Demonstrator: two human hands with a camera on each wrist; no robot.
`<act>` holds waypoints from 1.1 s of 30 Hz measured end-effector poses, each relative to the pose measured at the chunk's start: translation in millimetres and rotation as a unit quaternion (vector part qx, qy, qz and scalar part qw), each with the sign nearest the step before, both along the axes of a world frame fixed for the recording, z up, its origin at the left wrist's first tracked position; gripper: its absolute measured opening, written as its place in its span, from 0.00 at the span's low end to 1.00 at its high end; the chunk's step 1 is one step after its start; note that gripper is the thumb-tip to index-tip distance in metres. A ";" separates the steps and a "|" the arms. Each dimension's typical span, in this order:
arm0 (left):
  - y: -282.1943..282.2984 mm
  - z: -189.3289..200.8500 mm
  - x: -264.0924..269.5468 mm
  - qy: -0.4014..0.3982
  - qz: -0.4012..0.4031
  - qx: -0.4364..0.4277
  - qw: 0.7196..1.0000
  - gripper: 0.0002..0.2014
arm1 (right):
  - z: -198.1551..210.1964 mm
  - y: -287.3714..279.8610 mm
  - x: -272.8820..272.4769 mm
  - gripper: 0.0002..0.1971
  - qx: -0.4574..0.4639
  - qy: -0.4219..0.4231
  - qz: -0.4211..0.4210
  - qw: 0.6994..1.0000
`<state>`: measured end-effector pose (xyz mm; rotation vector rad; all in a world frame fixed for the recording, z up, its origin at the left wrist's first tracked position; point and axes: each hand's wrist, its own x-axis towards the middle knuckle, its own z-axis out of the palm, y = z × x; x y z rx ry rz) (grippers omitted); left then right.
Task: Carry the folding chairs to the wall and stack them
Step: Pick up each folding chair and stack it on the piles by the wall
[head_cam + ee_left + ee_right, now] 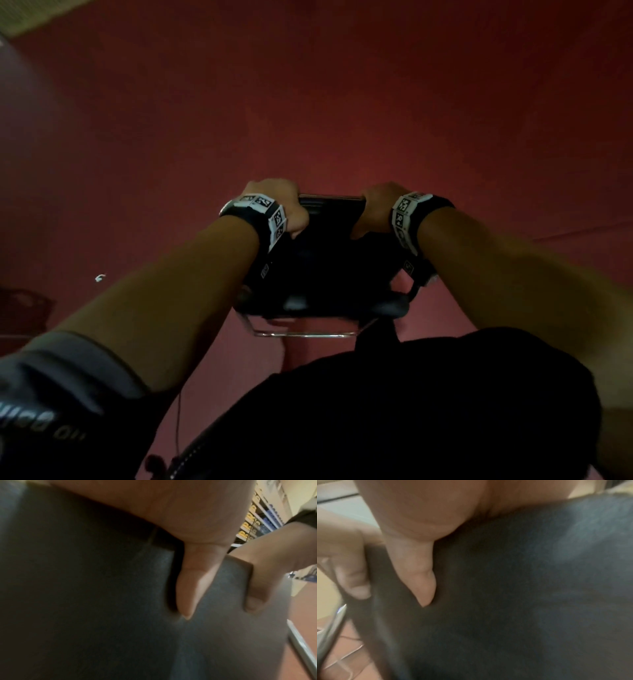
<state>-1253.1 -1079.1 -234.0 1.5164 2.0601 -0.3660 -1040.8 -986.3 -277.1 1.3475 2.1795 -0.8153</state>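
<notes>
Head: left hand (279, 205) and right hand (376, 209) grip black folding chair (325, 270), held over red floor (342, 102). Left wrist: thumb pressed on chair back. Right wrist: fingers (353, 582) curled round edge. Mid-carry; stacking not done, no wall stack visible.

Red floor, shelving, small scraps – dim head view

Red floor (342, 102) fills most of the head view; a small white scrap (100, 278) lies on it at left, and a dark patch (24, 305) sits near the left edge. Pale speckled strip (41, 17) in the top-left corner – cannot tell what it is. Left wrist view: shelves (257, 520) with yellow and blue items at upper right, blurred. Right wrist view: pale tiled floor (347, 660) with grout lines at lower left.
</notes>
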 end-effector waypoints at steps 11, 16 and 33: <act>250.1 1.9 61.0 0.046 -0.045 -0.004 0.998 0.28 | 10.4 231.0 75.6 0.32 0.002 0.019 -0.005 1.000; 329.6 17.2 66.0 0.043 -0.060 0.035 0.997 0.27 | 28.9 324.1 77.2 0.30 0.047 0.033 0.008 0.998; 621.8 -17.2 -39.2 0.039 -0.034 0.061 0.997 0.39 | 18.8 631.2 -40.4 0.34 0.129 -0.018 0.045 0.990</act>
